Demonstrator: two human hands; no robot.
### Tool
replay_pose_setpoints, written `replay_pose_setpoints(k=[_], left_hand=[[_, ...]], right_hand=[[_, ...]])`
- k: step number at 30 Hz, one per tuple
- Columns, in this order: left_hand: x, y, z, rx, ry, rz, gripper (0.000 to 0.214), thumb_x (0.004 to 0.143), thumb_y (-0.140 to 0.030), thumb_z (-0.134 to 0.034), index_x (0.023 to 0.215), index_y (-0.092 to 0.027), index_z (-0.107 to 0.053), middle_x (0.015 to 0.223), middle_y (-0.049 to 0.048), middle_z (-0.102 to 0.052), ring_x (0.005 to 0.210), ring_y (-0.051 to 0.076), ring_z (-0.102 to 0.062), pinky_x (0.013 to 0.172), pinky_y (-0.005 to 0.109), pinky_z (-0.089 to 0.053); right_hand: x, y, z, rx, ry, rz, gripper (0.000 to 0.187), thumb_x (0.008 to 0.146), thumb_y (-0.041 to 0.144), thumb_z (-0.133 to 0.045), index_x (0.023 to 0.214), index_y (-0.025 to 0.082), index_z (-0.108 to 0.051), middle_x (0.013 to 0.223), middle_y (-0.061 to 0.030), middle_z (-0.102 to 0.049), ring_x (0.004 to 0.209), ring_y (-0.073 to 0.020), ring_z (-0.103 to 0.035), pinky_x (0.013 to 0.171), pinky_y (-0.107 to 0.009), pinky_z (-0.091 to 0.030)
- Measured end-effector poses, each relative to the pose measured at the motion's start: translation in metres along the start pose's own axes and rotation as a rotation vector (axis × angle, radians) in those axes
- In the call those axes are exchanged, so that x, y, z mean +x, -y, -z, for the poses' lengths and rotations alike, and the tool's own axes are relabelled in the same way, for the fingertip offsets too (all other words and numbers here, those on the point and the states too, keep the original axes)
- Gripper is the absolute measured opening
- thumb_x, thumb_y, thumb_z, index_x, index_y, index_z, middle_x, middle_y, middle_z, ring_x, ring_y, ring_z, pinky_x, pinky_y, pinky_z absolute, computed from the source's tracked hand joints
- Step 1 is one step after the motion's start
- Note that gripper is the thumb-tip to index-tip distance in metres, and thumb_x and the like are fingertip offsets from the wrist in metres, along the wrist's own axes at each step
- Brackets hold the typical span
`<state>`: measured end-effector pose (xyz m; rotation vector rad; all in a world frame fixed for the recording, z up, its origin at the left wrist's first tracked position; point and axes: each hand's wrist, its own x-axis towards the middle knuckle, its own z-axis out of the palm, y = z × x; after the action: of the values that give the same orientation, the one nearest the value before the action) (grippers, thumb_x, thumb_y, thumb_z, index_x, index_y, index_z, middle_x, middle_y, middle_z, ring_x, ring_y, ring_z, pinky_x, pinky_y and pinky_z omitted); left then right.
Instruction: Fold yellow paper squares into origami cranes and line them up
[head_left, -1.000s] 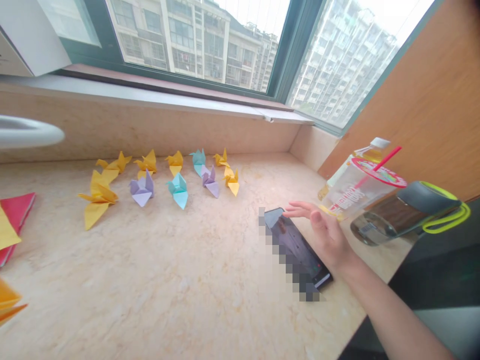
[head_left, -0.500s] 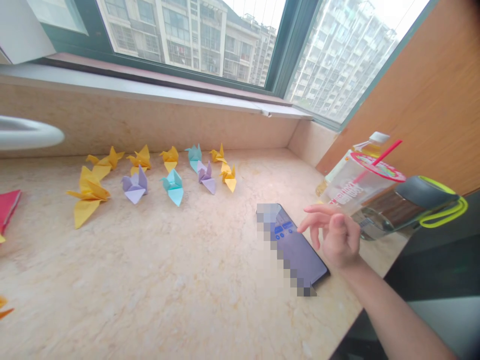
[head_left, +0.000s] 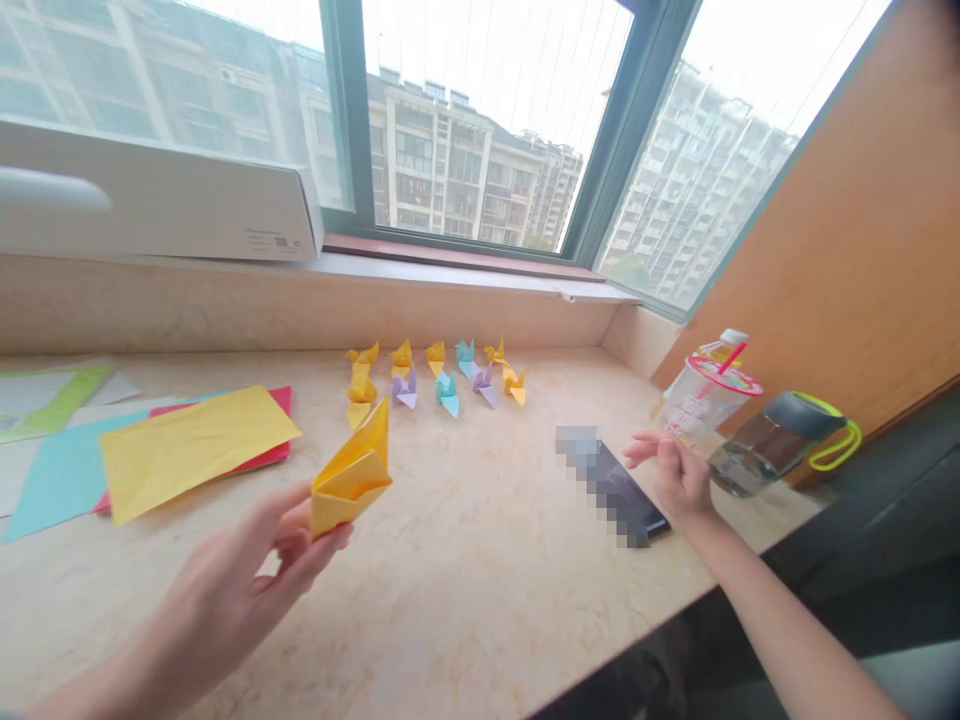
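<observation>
In the lower left of the head view, my left hand (head_left: 244, 580) is closed around a piece of yellow folded paper (head_left: 349, 490), pinched by its lower part and raised off the counter. The paper has a pointed tip and an open pocket. At the right, my right hand (head_left: 681, 482) hovers at the edge of a dark phone (head_left: 641, 505) lying flat. Its fingers are apart and loosely bent, with nothing in them. Two rows of small paper cranes (head_left: 447, 393) in yellow, blue and purple stand beyond my left hand.
Yellow paper (head_left: 199, 445) lies over red and light blue sheets on the left. A plastic cup (head_left: 697, 400) with a straw, a capped bottle (head_left: 727, 345) and a dark-lidded water bottle (head_left: 772, 440) stand at the right. A white box (head_left: 157, 200) rests on the sill.
My left hand has come into view with the yellow folded paper. The view has shifted left and up, showing the paper sheets and white box. My right hand stays by the phone.
</observation>
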<state>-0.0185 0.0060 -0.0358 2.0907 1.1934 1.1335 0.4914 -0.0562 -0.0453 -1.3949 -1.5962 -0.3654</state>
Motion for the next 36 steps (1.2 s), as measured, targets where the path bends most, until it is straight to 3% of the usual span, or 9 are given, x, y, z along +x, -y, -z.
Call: replay_pose_setpoints(k=[3,7,10,13,15,17,23,30,36], left_hand=[[0.010,-0.036,-0.005,-0.115,0.056,-0.029,0.060,0.085,-0.035,-0.067,0.141,-0.028,-0.044,0.066,-0.0040,-0.068,0.045,0.012,-0.054,0.045,0.021,-0.045],[0.016,-0.047,-0.007,-0.346,0.107,0.114,0.074,0.089,-0.039,-0.062,0.151,-0.020,-0.028,0.073,-0.0005,-0.070,0.043,0.011,-0.055,0.045,0.022,-0.045],[0.021,-0.041,-0.006,-0.452,0.083,0.216,0.069,0.089,-0.043,-0.061,0.146,-0.017,-0.033,0.087,0.0057,-0.074,0.046,0.012,-0.060,0.041,0.020,-0.040],[0.027,-0.034,-0.004,-0.543,0.081,0.226,0.052,0.087,-0.046,-0.064,0.127,-0.015,-0.049,0.095,0.0106,-0.074,0.053,0.014,-0.066,0.041,0.019,-0.040],[0.031,-0.031,-0.002,-0.605,0.059,0.187,0.046,0.086,-0.048,-0.065,0.114,-0.013,-0.057,0.095,0.0119,-0.074,0.059,0.017,-0.070,0.043,0.020,-0.042],[0.034,-0.028,0.000,-0.683,0.036,0.160,0.048,0.085,-0.053,-0.064,0.111,-0.013,-0.059,0.087,0.0109,-0.074,0.066,0.020,-0.072,0.045,0.021,-0.045],[0.034,-0.020,-0.002,-0.812,0.027,0.101,0.048,0.086,-0.058,-0.061,0.099,-0.013,-0.068,0.097,0.0133,-0.073,0.083,0.025,-0.069,0.057,0.027,-0.050],[0.020,-0.011,-0.015,-1.108,0.105,0.140,0.028,0.083,-0.029,-0.062,0.105,-0.015,-0.071,0.108,0.0097,-0.072,0.112,0.029,-0.061,0.095,0.040,-0.047],[0.024,-0.015,-0.011,-1.246,0.076,0.181,0.030,0.088,-0.037,-0.059,0.108,-0.018,-0.071,0.119,0.0119,-0.070,0.122,0.031,-0.057,0.101,0.045,-0.046]], right_hand=[[0.002,0.013,0.004,-0.035,-0.080,0.094,0.042,0.102,0.040,-0.036,0.083,0.023,-0.070,0.071,-0.0065,-0.076,0.084,-0.0287,-0.072,0.090,-0.053,-0.052],[0.014,0.068,-0.012,0.014,-0.101,0.266,0.030,0.099,0.027,-0.041,0.094,0.022,-0.070,0.085,-0.0093,-0.077,0.087,-0.0282,-0.070,0.085,-0.051,-0.053],[0.030,0.142,-0.049,0.080,0.075,0.461,0.022,0.094,0.015,-0.053,0.108,0.022,-0.068,0.101,-0.0105,-0.075,0.094,-0.0263,-0.070,0.082,-0.045,-0.055],[0.048,0.219,-0.097,0.120,0.223,0.644,0.028,0.092,0.011,-0.056,0.116,0.022,-0.065,0.119,-0.0119,-0.070,0.109,-0.0251,-0.066,0.092,-0.044,-0.054],[0.058,0.254,-0.128,0.101,0.259,0.727,0.031,0.092,0.013,-0.058,0.121,0.021,-0.064,0.129,-0.0140,-0.065,0.115,-0.0267,-0.063,0.095,-0.046,-0.053],[0.066,0.273,-0.153,0.111,0.279,0.786,0.030,0.093,0.018,-0.061,0.123,0.022,-0.063,0.130,-0.0139,-0.064,0.116,-0.0269,-0.062,0.097,-0.047,-0.052],[0.067,0.268,-0.187,0.233,0.176,0.850,0.037,0.095,0.017,-0.059,0.131,0.026,-0.060,0.112,-0.0101,-0.070,0.106,-0.0238,-0.066,0.093,-0.045,-0.054],[0.043,0.265,-0.185,0.350,0.182,0.728,0.041,0.096,0.015,-0.055,0.134,0.030,-0.059,0.117,-0.0100,-0.069,0.109,-0.0270,-0.064,0.095,-0.051,-0.050],[0.044,0.249,-0.178,0.371,0.258,0.701,0.039,0.095,0.013,-0.054,0.128,0.033,-0.063,0.125,-0.0086,-0.065,0.116,-0.0284,-0.060,0.097,-0.054,-0.046]])
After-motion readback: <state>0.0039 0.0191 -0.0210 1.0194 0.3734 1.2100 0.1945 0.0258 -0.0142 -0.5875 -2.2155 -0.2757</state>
